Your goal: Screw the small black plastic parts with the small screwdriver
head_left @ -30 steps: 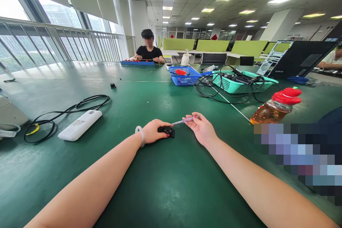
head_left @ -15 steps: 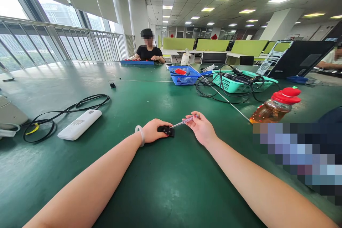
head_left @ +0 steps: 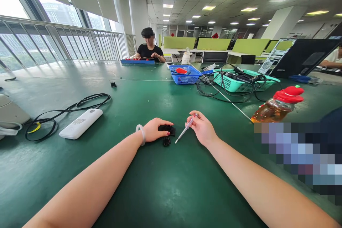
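Observation:
My left hand (head_left: 155,130) rests on the green table (head_left: 165,185) and pinches a small black part (head_left: 168,129) against the surface. A second small black piece (head_left: 166,141) lies loose just in front of it. My right hand (head_left: 202,128) grips a clear-handled screwdriver (head_left: 184,132) by its handle. The screwdriver slants down to the left, its tip close to the table beside the loose piece. A pale bangle (head_left: 140,134) circles my left wrist.
A white power bank (head_left: 81,123) and a coiled black cable (head_left: 64,112) lie at the left. A red-capped bottle (head_left: 279,105) lies at the right. Farther back stand a blue basket (head_left: 185,75) and a teal basket (head_left: 242,82) with cables. Another person (head_left: 148,48) sits at the far end.
The screwdriver tip has left the black part and swung down toward the table. A small black piece now lies apart in front of the held part.

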The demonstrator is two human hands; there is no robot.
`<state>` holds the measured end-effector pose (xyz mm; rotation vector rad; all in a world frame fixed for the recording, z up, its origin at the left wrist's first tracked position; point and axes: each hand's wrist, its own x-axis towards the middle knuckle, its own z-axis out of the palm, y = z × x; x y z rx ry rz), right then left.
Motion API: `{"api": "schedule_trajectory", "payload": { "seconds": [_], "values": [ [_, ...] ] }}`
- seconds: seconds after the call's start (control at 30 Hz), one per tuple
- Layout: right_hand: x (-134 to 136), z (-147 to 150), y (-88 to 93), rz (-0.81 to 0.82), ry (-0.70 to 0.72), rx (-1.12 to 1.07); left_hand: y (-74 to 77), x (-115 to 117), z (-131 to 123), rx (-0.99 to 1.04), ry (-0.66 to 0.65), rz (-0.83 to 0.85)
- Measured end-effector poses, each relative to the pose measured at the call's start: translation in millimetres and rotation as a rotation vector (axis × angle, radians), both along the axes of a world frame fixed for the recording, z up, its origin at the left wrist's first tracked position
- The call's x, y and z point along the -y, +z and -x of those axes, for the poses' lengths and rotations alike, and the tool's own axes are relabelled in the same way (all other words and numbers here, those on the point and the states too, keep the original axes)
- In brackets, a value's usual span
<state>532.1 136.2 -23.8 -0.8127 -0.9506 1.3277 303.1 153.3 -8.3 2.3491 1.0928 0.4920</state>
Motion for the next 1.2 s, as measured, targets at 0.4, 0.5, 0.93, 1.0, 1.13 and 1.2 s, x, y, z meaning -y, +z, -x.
{"api": "schedule_trajectory", "payload": {
  "seconds": [0.4, 0.5, 0.93, 1.0, 1.13, 1.2],
  "values": [
    [47.7, 18.1, 19.2, -0.562, -0.256, 0.498, 0.0, -0.8, -0.9, 0.012, 0.013, 0.019],
    [64.4, 21.9, 24.3, -0.869, -0.141, 0.721, -0.4, -0.2, -1.8, 0.026, 0.016, 0.007],
    [85.2, 58.9, 25.3, -1.429, -0.037, 0.962, -0.2, 3.6, -4.1, -0.017, 0.062, -0.016],
    [84.5, 58.1, 24.9, -1.421, -0.026, 0.958, 0.1, 3.7, -4.3, -0.014, 0.056, -0.017],
    [85.2, 58.3, 25.5, -1.433, -0.001, 0.948, 1.3, 4.1, -4.4, 0.013, 0.038, -0.031],
    [85.6, 58.8, 25.4, -1.433, 0.014, 0.946, 2.0, 4.7, -4.4, 0.025, 0.032, -0.026]
  ]
}}
